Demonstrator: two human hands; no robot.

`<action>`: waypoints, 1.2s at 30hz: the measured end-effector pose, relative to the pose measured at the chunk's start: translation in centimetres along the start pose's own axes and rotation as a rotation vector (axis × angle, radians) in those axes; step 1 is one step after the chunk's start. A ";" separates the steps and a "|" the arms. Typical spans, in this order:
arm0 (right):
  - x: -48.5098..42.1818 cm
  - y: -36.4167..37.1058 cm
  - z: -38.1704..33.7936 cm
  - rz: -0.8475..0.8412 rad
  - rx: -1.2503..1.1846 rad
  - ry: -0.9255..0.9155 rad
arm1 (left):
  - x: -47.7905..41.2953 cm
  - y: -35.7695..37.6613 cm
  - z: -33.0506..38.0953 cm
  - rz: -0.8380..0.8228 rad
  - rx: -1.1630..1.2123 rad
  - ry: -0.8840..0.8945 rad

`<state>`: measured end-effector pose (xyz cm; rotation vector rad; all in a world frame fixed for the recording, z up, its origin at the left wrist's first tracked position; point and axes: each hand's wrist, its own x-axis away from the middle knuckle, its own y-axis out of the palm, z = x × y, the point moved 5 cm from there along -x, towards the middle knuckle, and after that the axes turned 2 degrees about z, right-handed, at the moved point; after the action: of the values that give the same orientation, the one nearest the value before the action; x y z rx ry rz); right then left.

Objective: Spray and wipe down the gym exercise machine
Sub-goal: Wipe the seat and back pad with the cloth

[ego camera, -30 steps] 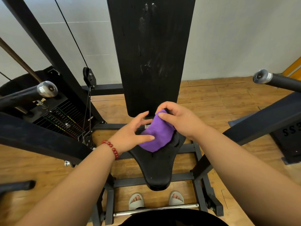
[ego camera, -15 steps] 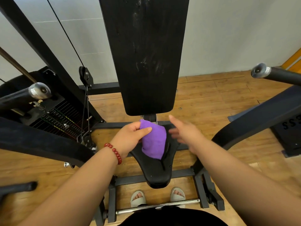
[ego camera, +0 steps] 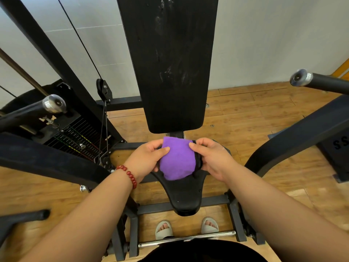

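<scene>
Purple folded cloth (ego camera: 176, 159) at rear of black padded seat (ego camera: 186, 193), pinched at both sides by left hand (ego camera: 145, 159) and right hand (ego camera: 213, 159). Keep fold flat, press down, wipe back-to-front in overlapping passes.

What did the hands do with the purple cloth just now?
The right hand had let go and hung open beside the purple cloth; now it has come back and pinches the cloth's right edge. The left hand kept its hold, at the left edge, so both hands hold the cloth. The cloth stayed over the black seat, and the back pad did not move.
</scene>
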<state>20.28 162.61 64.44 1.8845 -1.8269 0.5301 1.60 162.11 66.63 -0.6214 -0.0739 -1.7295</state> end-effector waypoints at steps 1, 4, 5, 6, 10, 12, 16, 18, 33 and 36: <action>0.1 0.0 -0.1 0.009 0.016 -0.019 | 0.0 0.0 -0.3 -0.016 0.052 -0.007; 0.5 -0.1 -0.4 -0.010 -0.028 -0.078 | 0.4 0.4 -0.7 -0.095 0.387 -0.050; 0.6 -0.1 -0.7 -0.027 -0.083 -0.102 | 0.6 0.5 -0.6 -0.116 0.469 -0.062; 0.8 -0.2 -1.1 -0.054 -0.158 -0.123 | 0.9 0.6 -0.5 -0.127 0.531 -0.076; 1.6 -0.6 -2.2 -0.181 -0.405 -0.075 | 1.5 0.1 -0.6 -0.146 0.675 -0.121; 1.7 -0.8 -2.4 -0.213 -0.352 -0.077 | 1.6 -0.1 -0.4 -0.136 0.664 -0.118; 1.7 -0.8 -2.8 -0.135 0.037 -0.254 | 0.8 -0.4 -0.9 0.041 0.380 -0.104; 1.9 -0.5 -3.1 -0.165 0.316 -0.464 | 0.4 -1.0 -1.5 0.128 0.217 -0.084; 3.3 -0.5 -1.7 -0.091 0.363 -0.674 | 2.2 -1.3 -0.3 0.275 0.079 0.133; 2.8 -0.4 -2.0 0.065 0.395 -0.553 | 2.2 -0.7 -0.1 0.237 0.094 0.114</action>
<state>20.87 161.48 67.67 2.4261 -2.2622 0.4425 0.60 160.32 67.67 -0.4432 -0.0009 -1.5194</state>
